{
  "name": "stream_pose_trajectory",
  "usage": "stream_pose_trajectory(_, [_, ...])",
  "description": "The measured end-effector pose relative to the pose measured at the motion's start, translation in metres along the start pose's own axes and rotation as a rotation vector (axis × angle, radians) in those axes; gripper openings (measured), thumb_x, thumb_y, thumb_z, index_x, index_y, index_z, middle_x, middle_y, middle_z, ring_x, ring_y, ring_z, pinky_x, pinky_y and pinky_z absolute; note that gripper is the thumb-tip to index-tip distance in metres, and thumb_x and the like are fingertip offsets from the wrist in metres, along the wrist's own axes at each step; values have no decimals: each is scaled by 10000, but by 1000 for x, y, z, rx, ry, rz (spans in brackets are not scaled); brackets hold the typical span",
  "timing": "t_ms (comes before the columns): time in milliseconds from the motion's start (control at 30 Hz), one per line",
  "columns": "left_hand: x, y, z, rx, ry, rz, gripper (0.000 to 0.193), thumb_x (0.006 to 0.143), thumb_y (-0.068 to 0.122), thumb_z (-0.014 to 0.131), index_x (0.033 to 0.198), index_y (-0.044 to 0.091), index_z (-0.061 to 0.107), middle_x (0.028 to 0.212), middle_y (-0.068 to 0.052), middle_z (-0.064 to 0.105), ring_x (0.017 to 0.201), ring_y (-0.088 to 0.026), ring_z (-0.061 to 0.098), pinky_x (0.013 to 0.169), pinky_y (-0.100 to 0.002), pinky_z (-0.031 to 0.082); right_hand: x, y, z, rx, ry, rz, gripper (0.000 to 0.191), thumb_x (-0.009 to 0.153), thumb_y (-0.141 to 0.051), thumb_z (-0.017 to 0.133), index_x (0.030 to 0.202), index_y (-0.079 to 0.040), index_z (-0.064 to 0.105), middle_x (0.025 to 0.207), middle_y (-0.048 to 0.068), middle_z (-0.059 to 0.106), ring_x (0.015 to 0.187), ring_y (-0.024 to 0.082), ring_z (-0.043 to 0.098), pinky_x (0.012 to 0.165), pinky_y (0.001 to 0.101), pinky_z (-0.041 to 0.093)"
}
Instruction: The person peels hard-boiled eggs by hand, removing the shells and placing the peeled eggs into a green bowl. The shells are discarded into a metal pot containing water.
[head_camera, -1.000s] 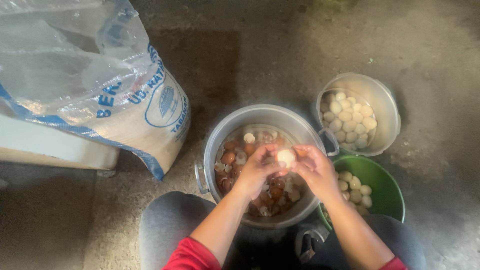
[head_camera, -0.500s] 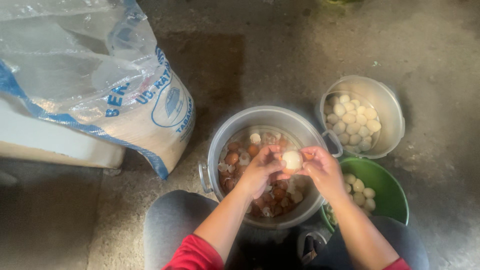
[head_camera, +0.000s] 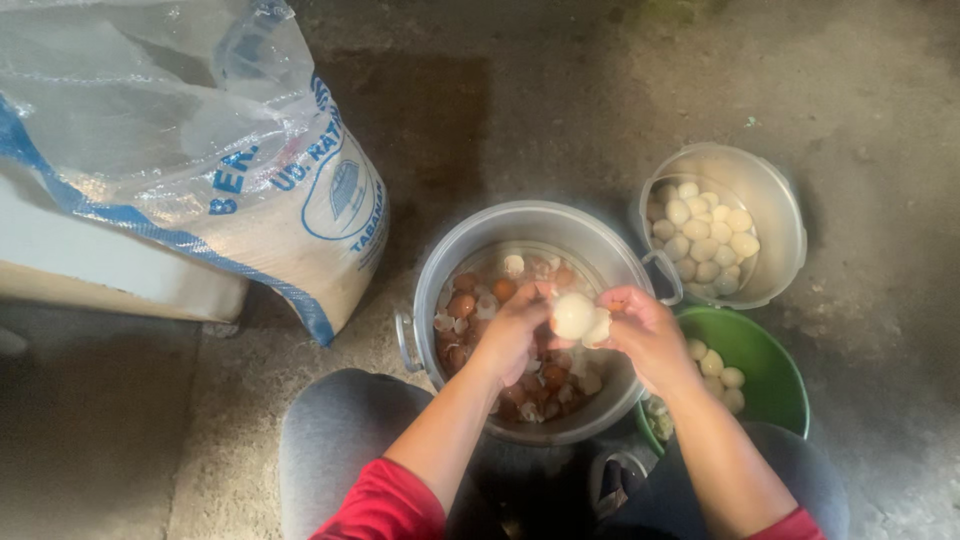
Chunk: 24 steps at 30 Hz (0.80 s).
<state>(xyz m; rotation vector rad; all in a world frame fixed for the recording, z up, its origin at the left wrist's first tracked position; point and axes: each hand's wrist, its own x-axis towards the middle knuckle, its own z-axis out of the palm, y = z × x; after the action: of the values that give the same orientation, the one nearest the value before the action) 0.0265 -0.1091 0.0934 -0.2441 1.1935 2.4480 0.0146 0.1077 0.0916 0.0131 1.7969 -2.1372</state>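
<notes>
Both hands meet over a large metal pot (head_camera: 470, 255) that holds brown eggs and bits of shell in water. My left hand (head_camera: 512, 330) and my right hand (head_camera: 645, 335) grip one white, mostly peeled egg (head_camera: 575, 316) between their fingertips, with a flake of shell still hanging at its right side. Several brown unpeeled eggs (head_camera: 462, 304) float in the pot under my hands. My red sleeves and grey-clad knees frame the pot from below.
A pale metal bowl (head_camera: 780, 200) with several peeled white eggs stands at the right. A green bowl (head_camera: 775, 375) with a few peeled eggs sits just below it. A big white and blue plastic sack (head_camera: 200, 170) leans on a pale box at the left, on bare concrete floor.
The egg has turned between my fingers and shows more bare white surface. My hands stay over the pot; the camera has shifted slightly.
</notes>
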Motion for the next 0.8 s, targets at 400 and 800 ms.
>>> stream_pose_trajectory(400, [-8, -4, 4, 0, -2, -117, 534, 925, 268, 694, 1364, 34, 501, 1203, -105, 654, 1065, -236, 692, 909, -393, 628, -6, -13, 4, -239, -94, -112, 422, 914, -94, 599, 1333, -52, 626, 1347, 120, 657, 1230, 239, 622, 1045, 418, 487])
stream_pose_trajectory(800, [-2, -21, 0, 94, -62, -105, 592, 894, 251, 740, 1368, 60, 443, 1211, -125, 648, 1071, -248, 687, 951, -409, 610, -25, -27, 30, -465, -105, -62, 491, 856, -41, 726, 1334, -108, 637, 1265, 81, 735, 1008, 163, 744, 862, 292, 623])
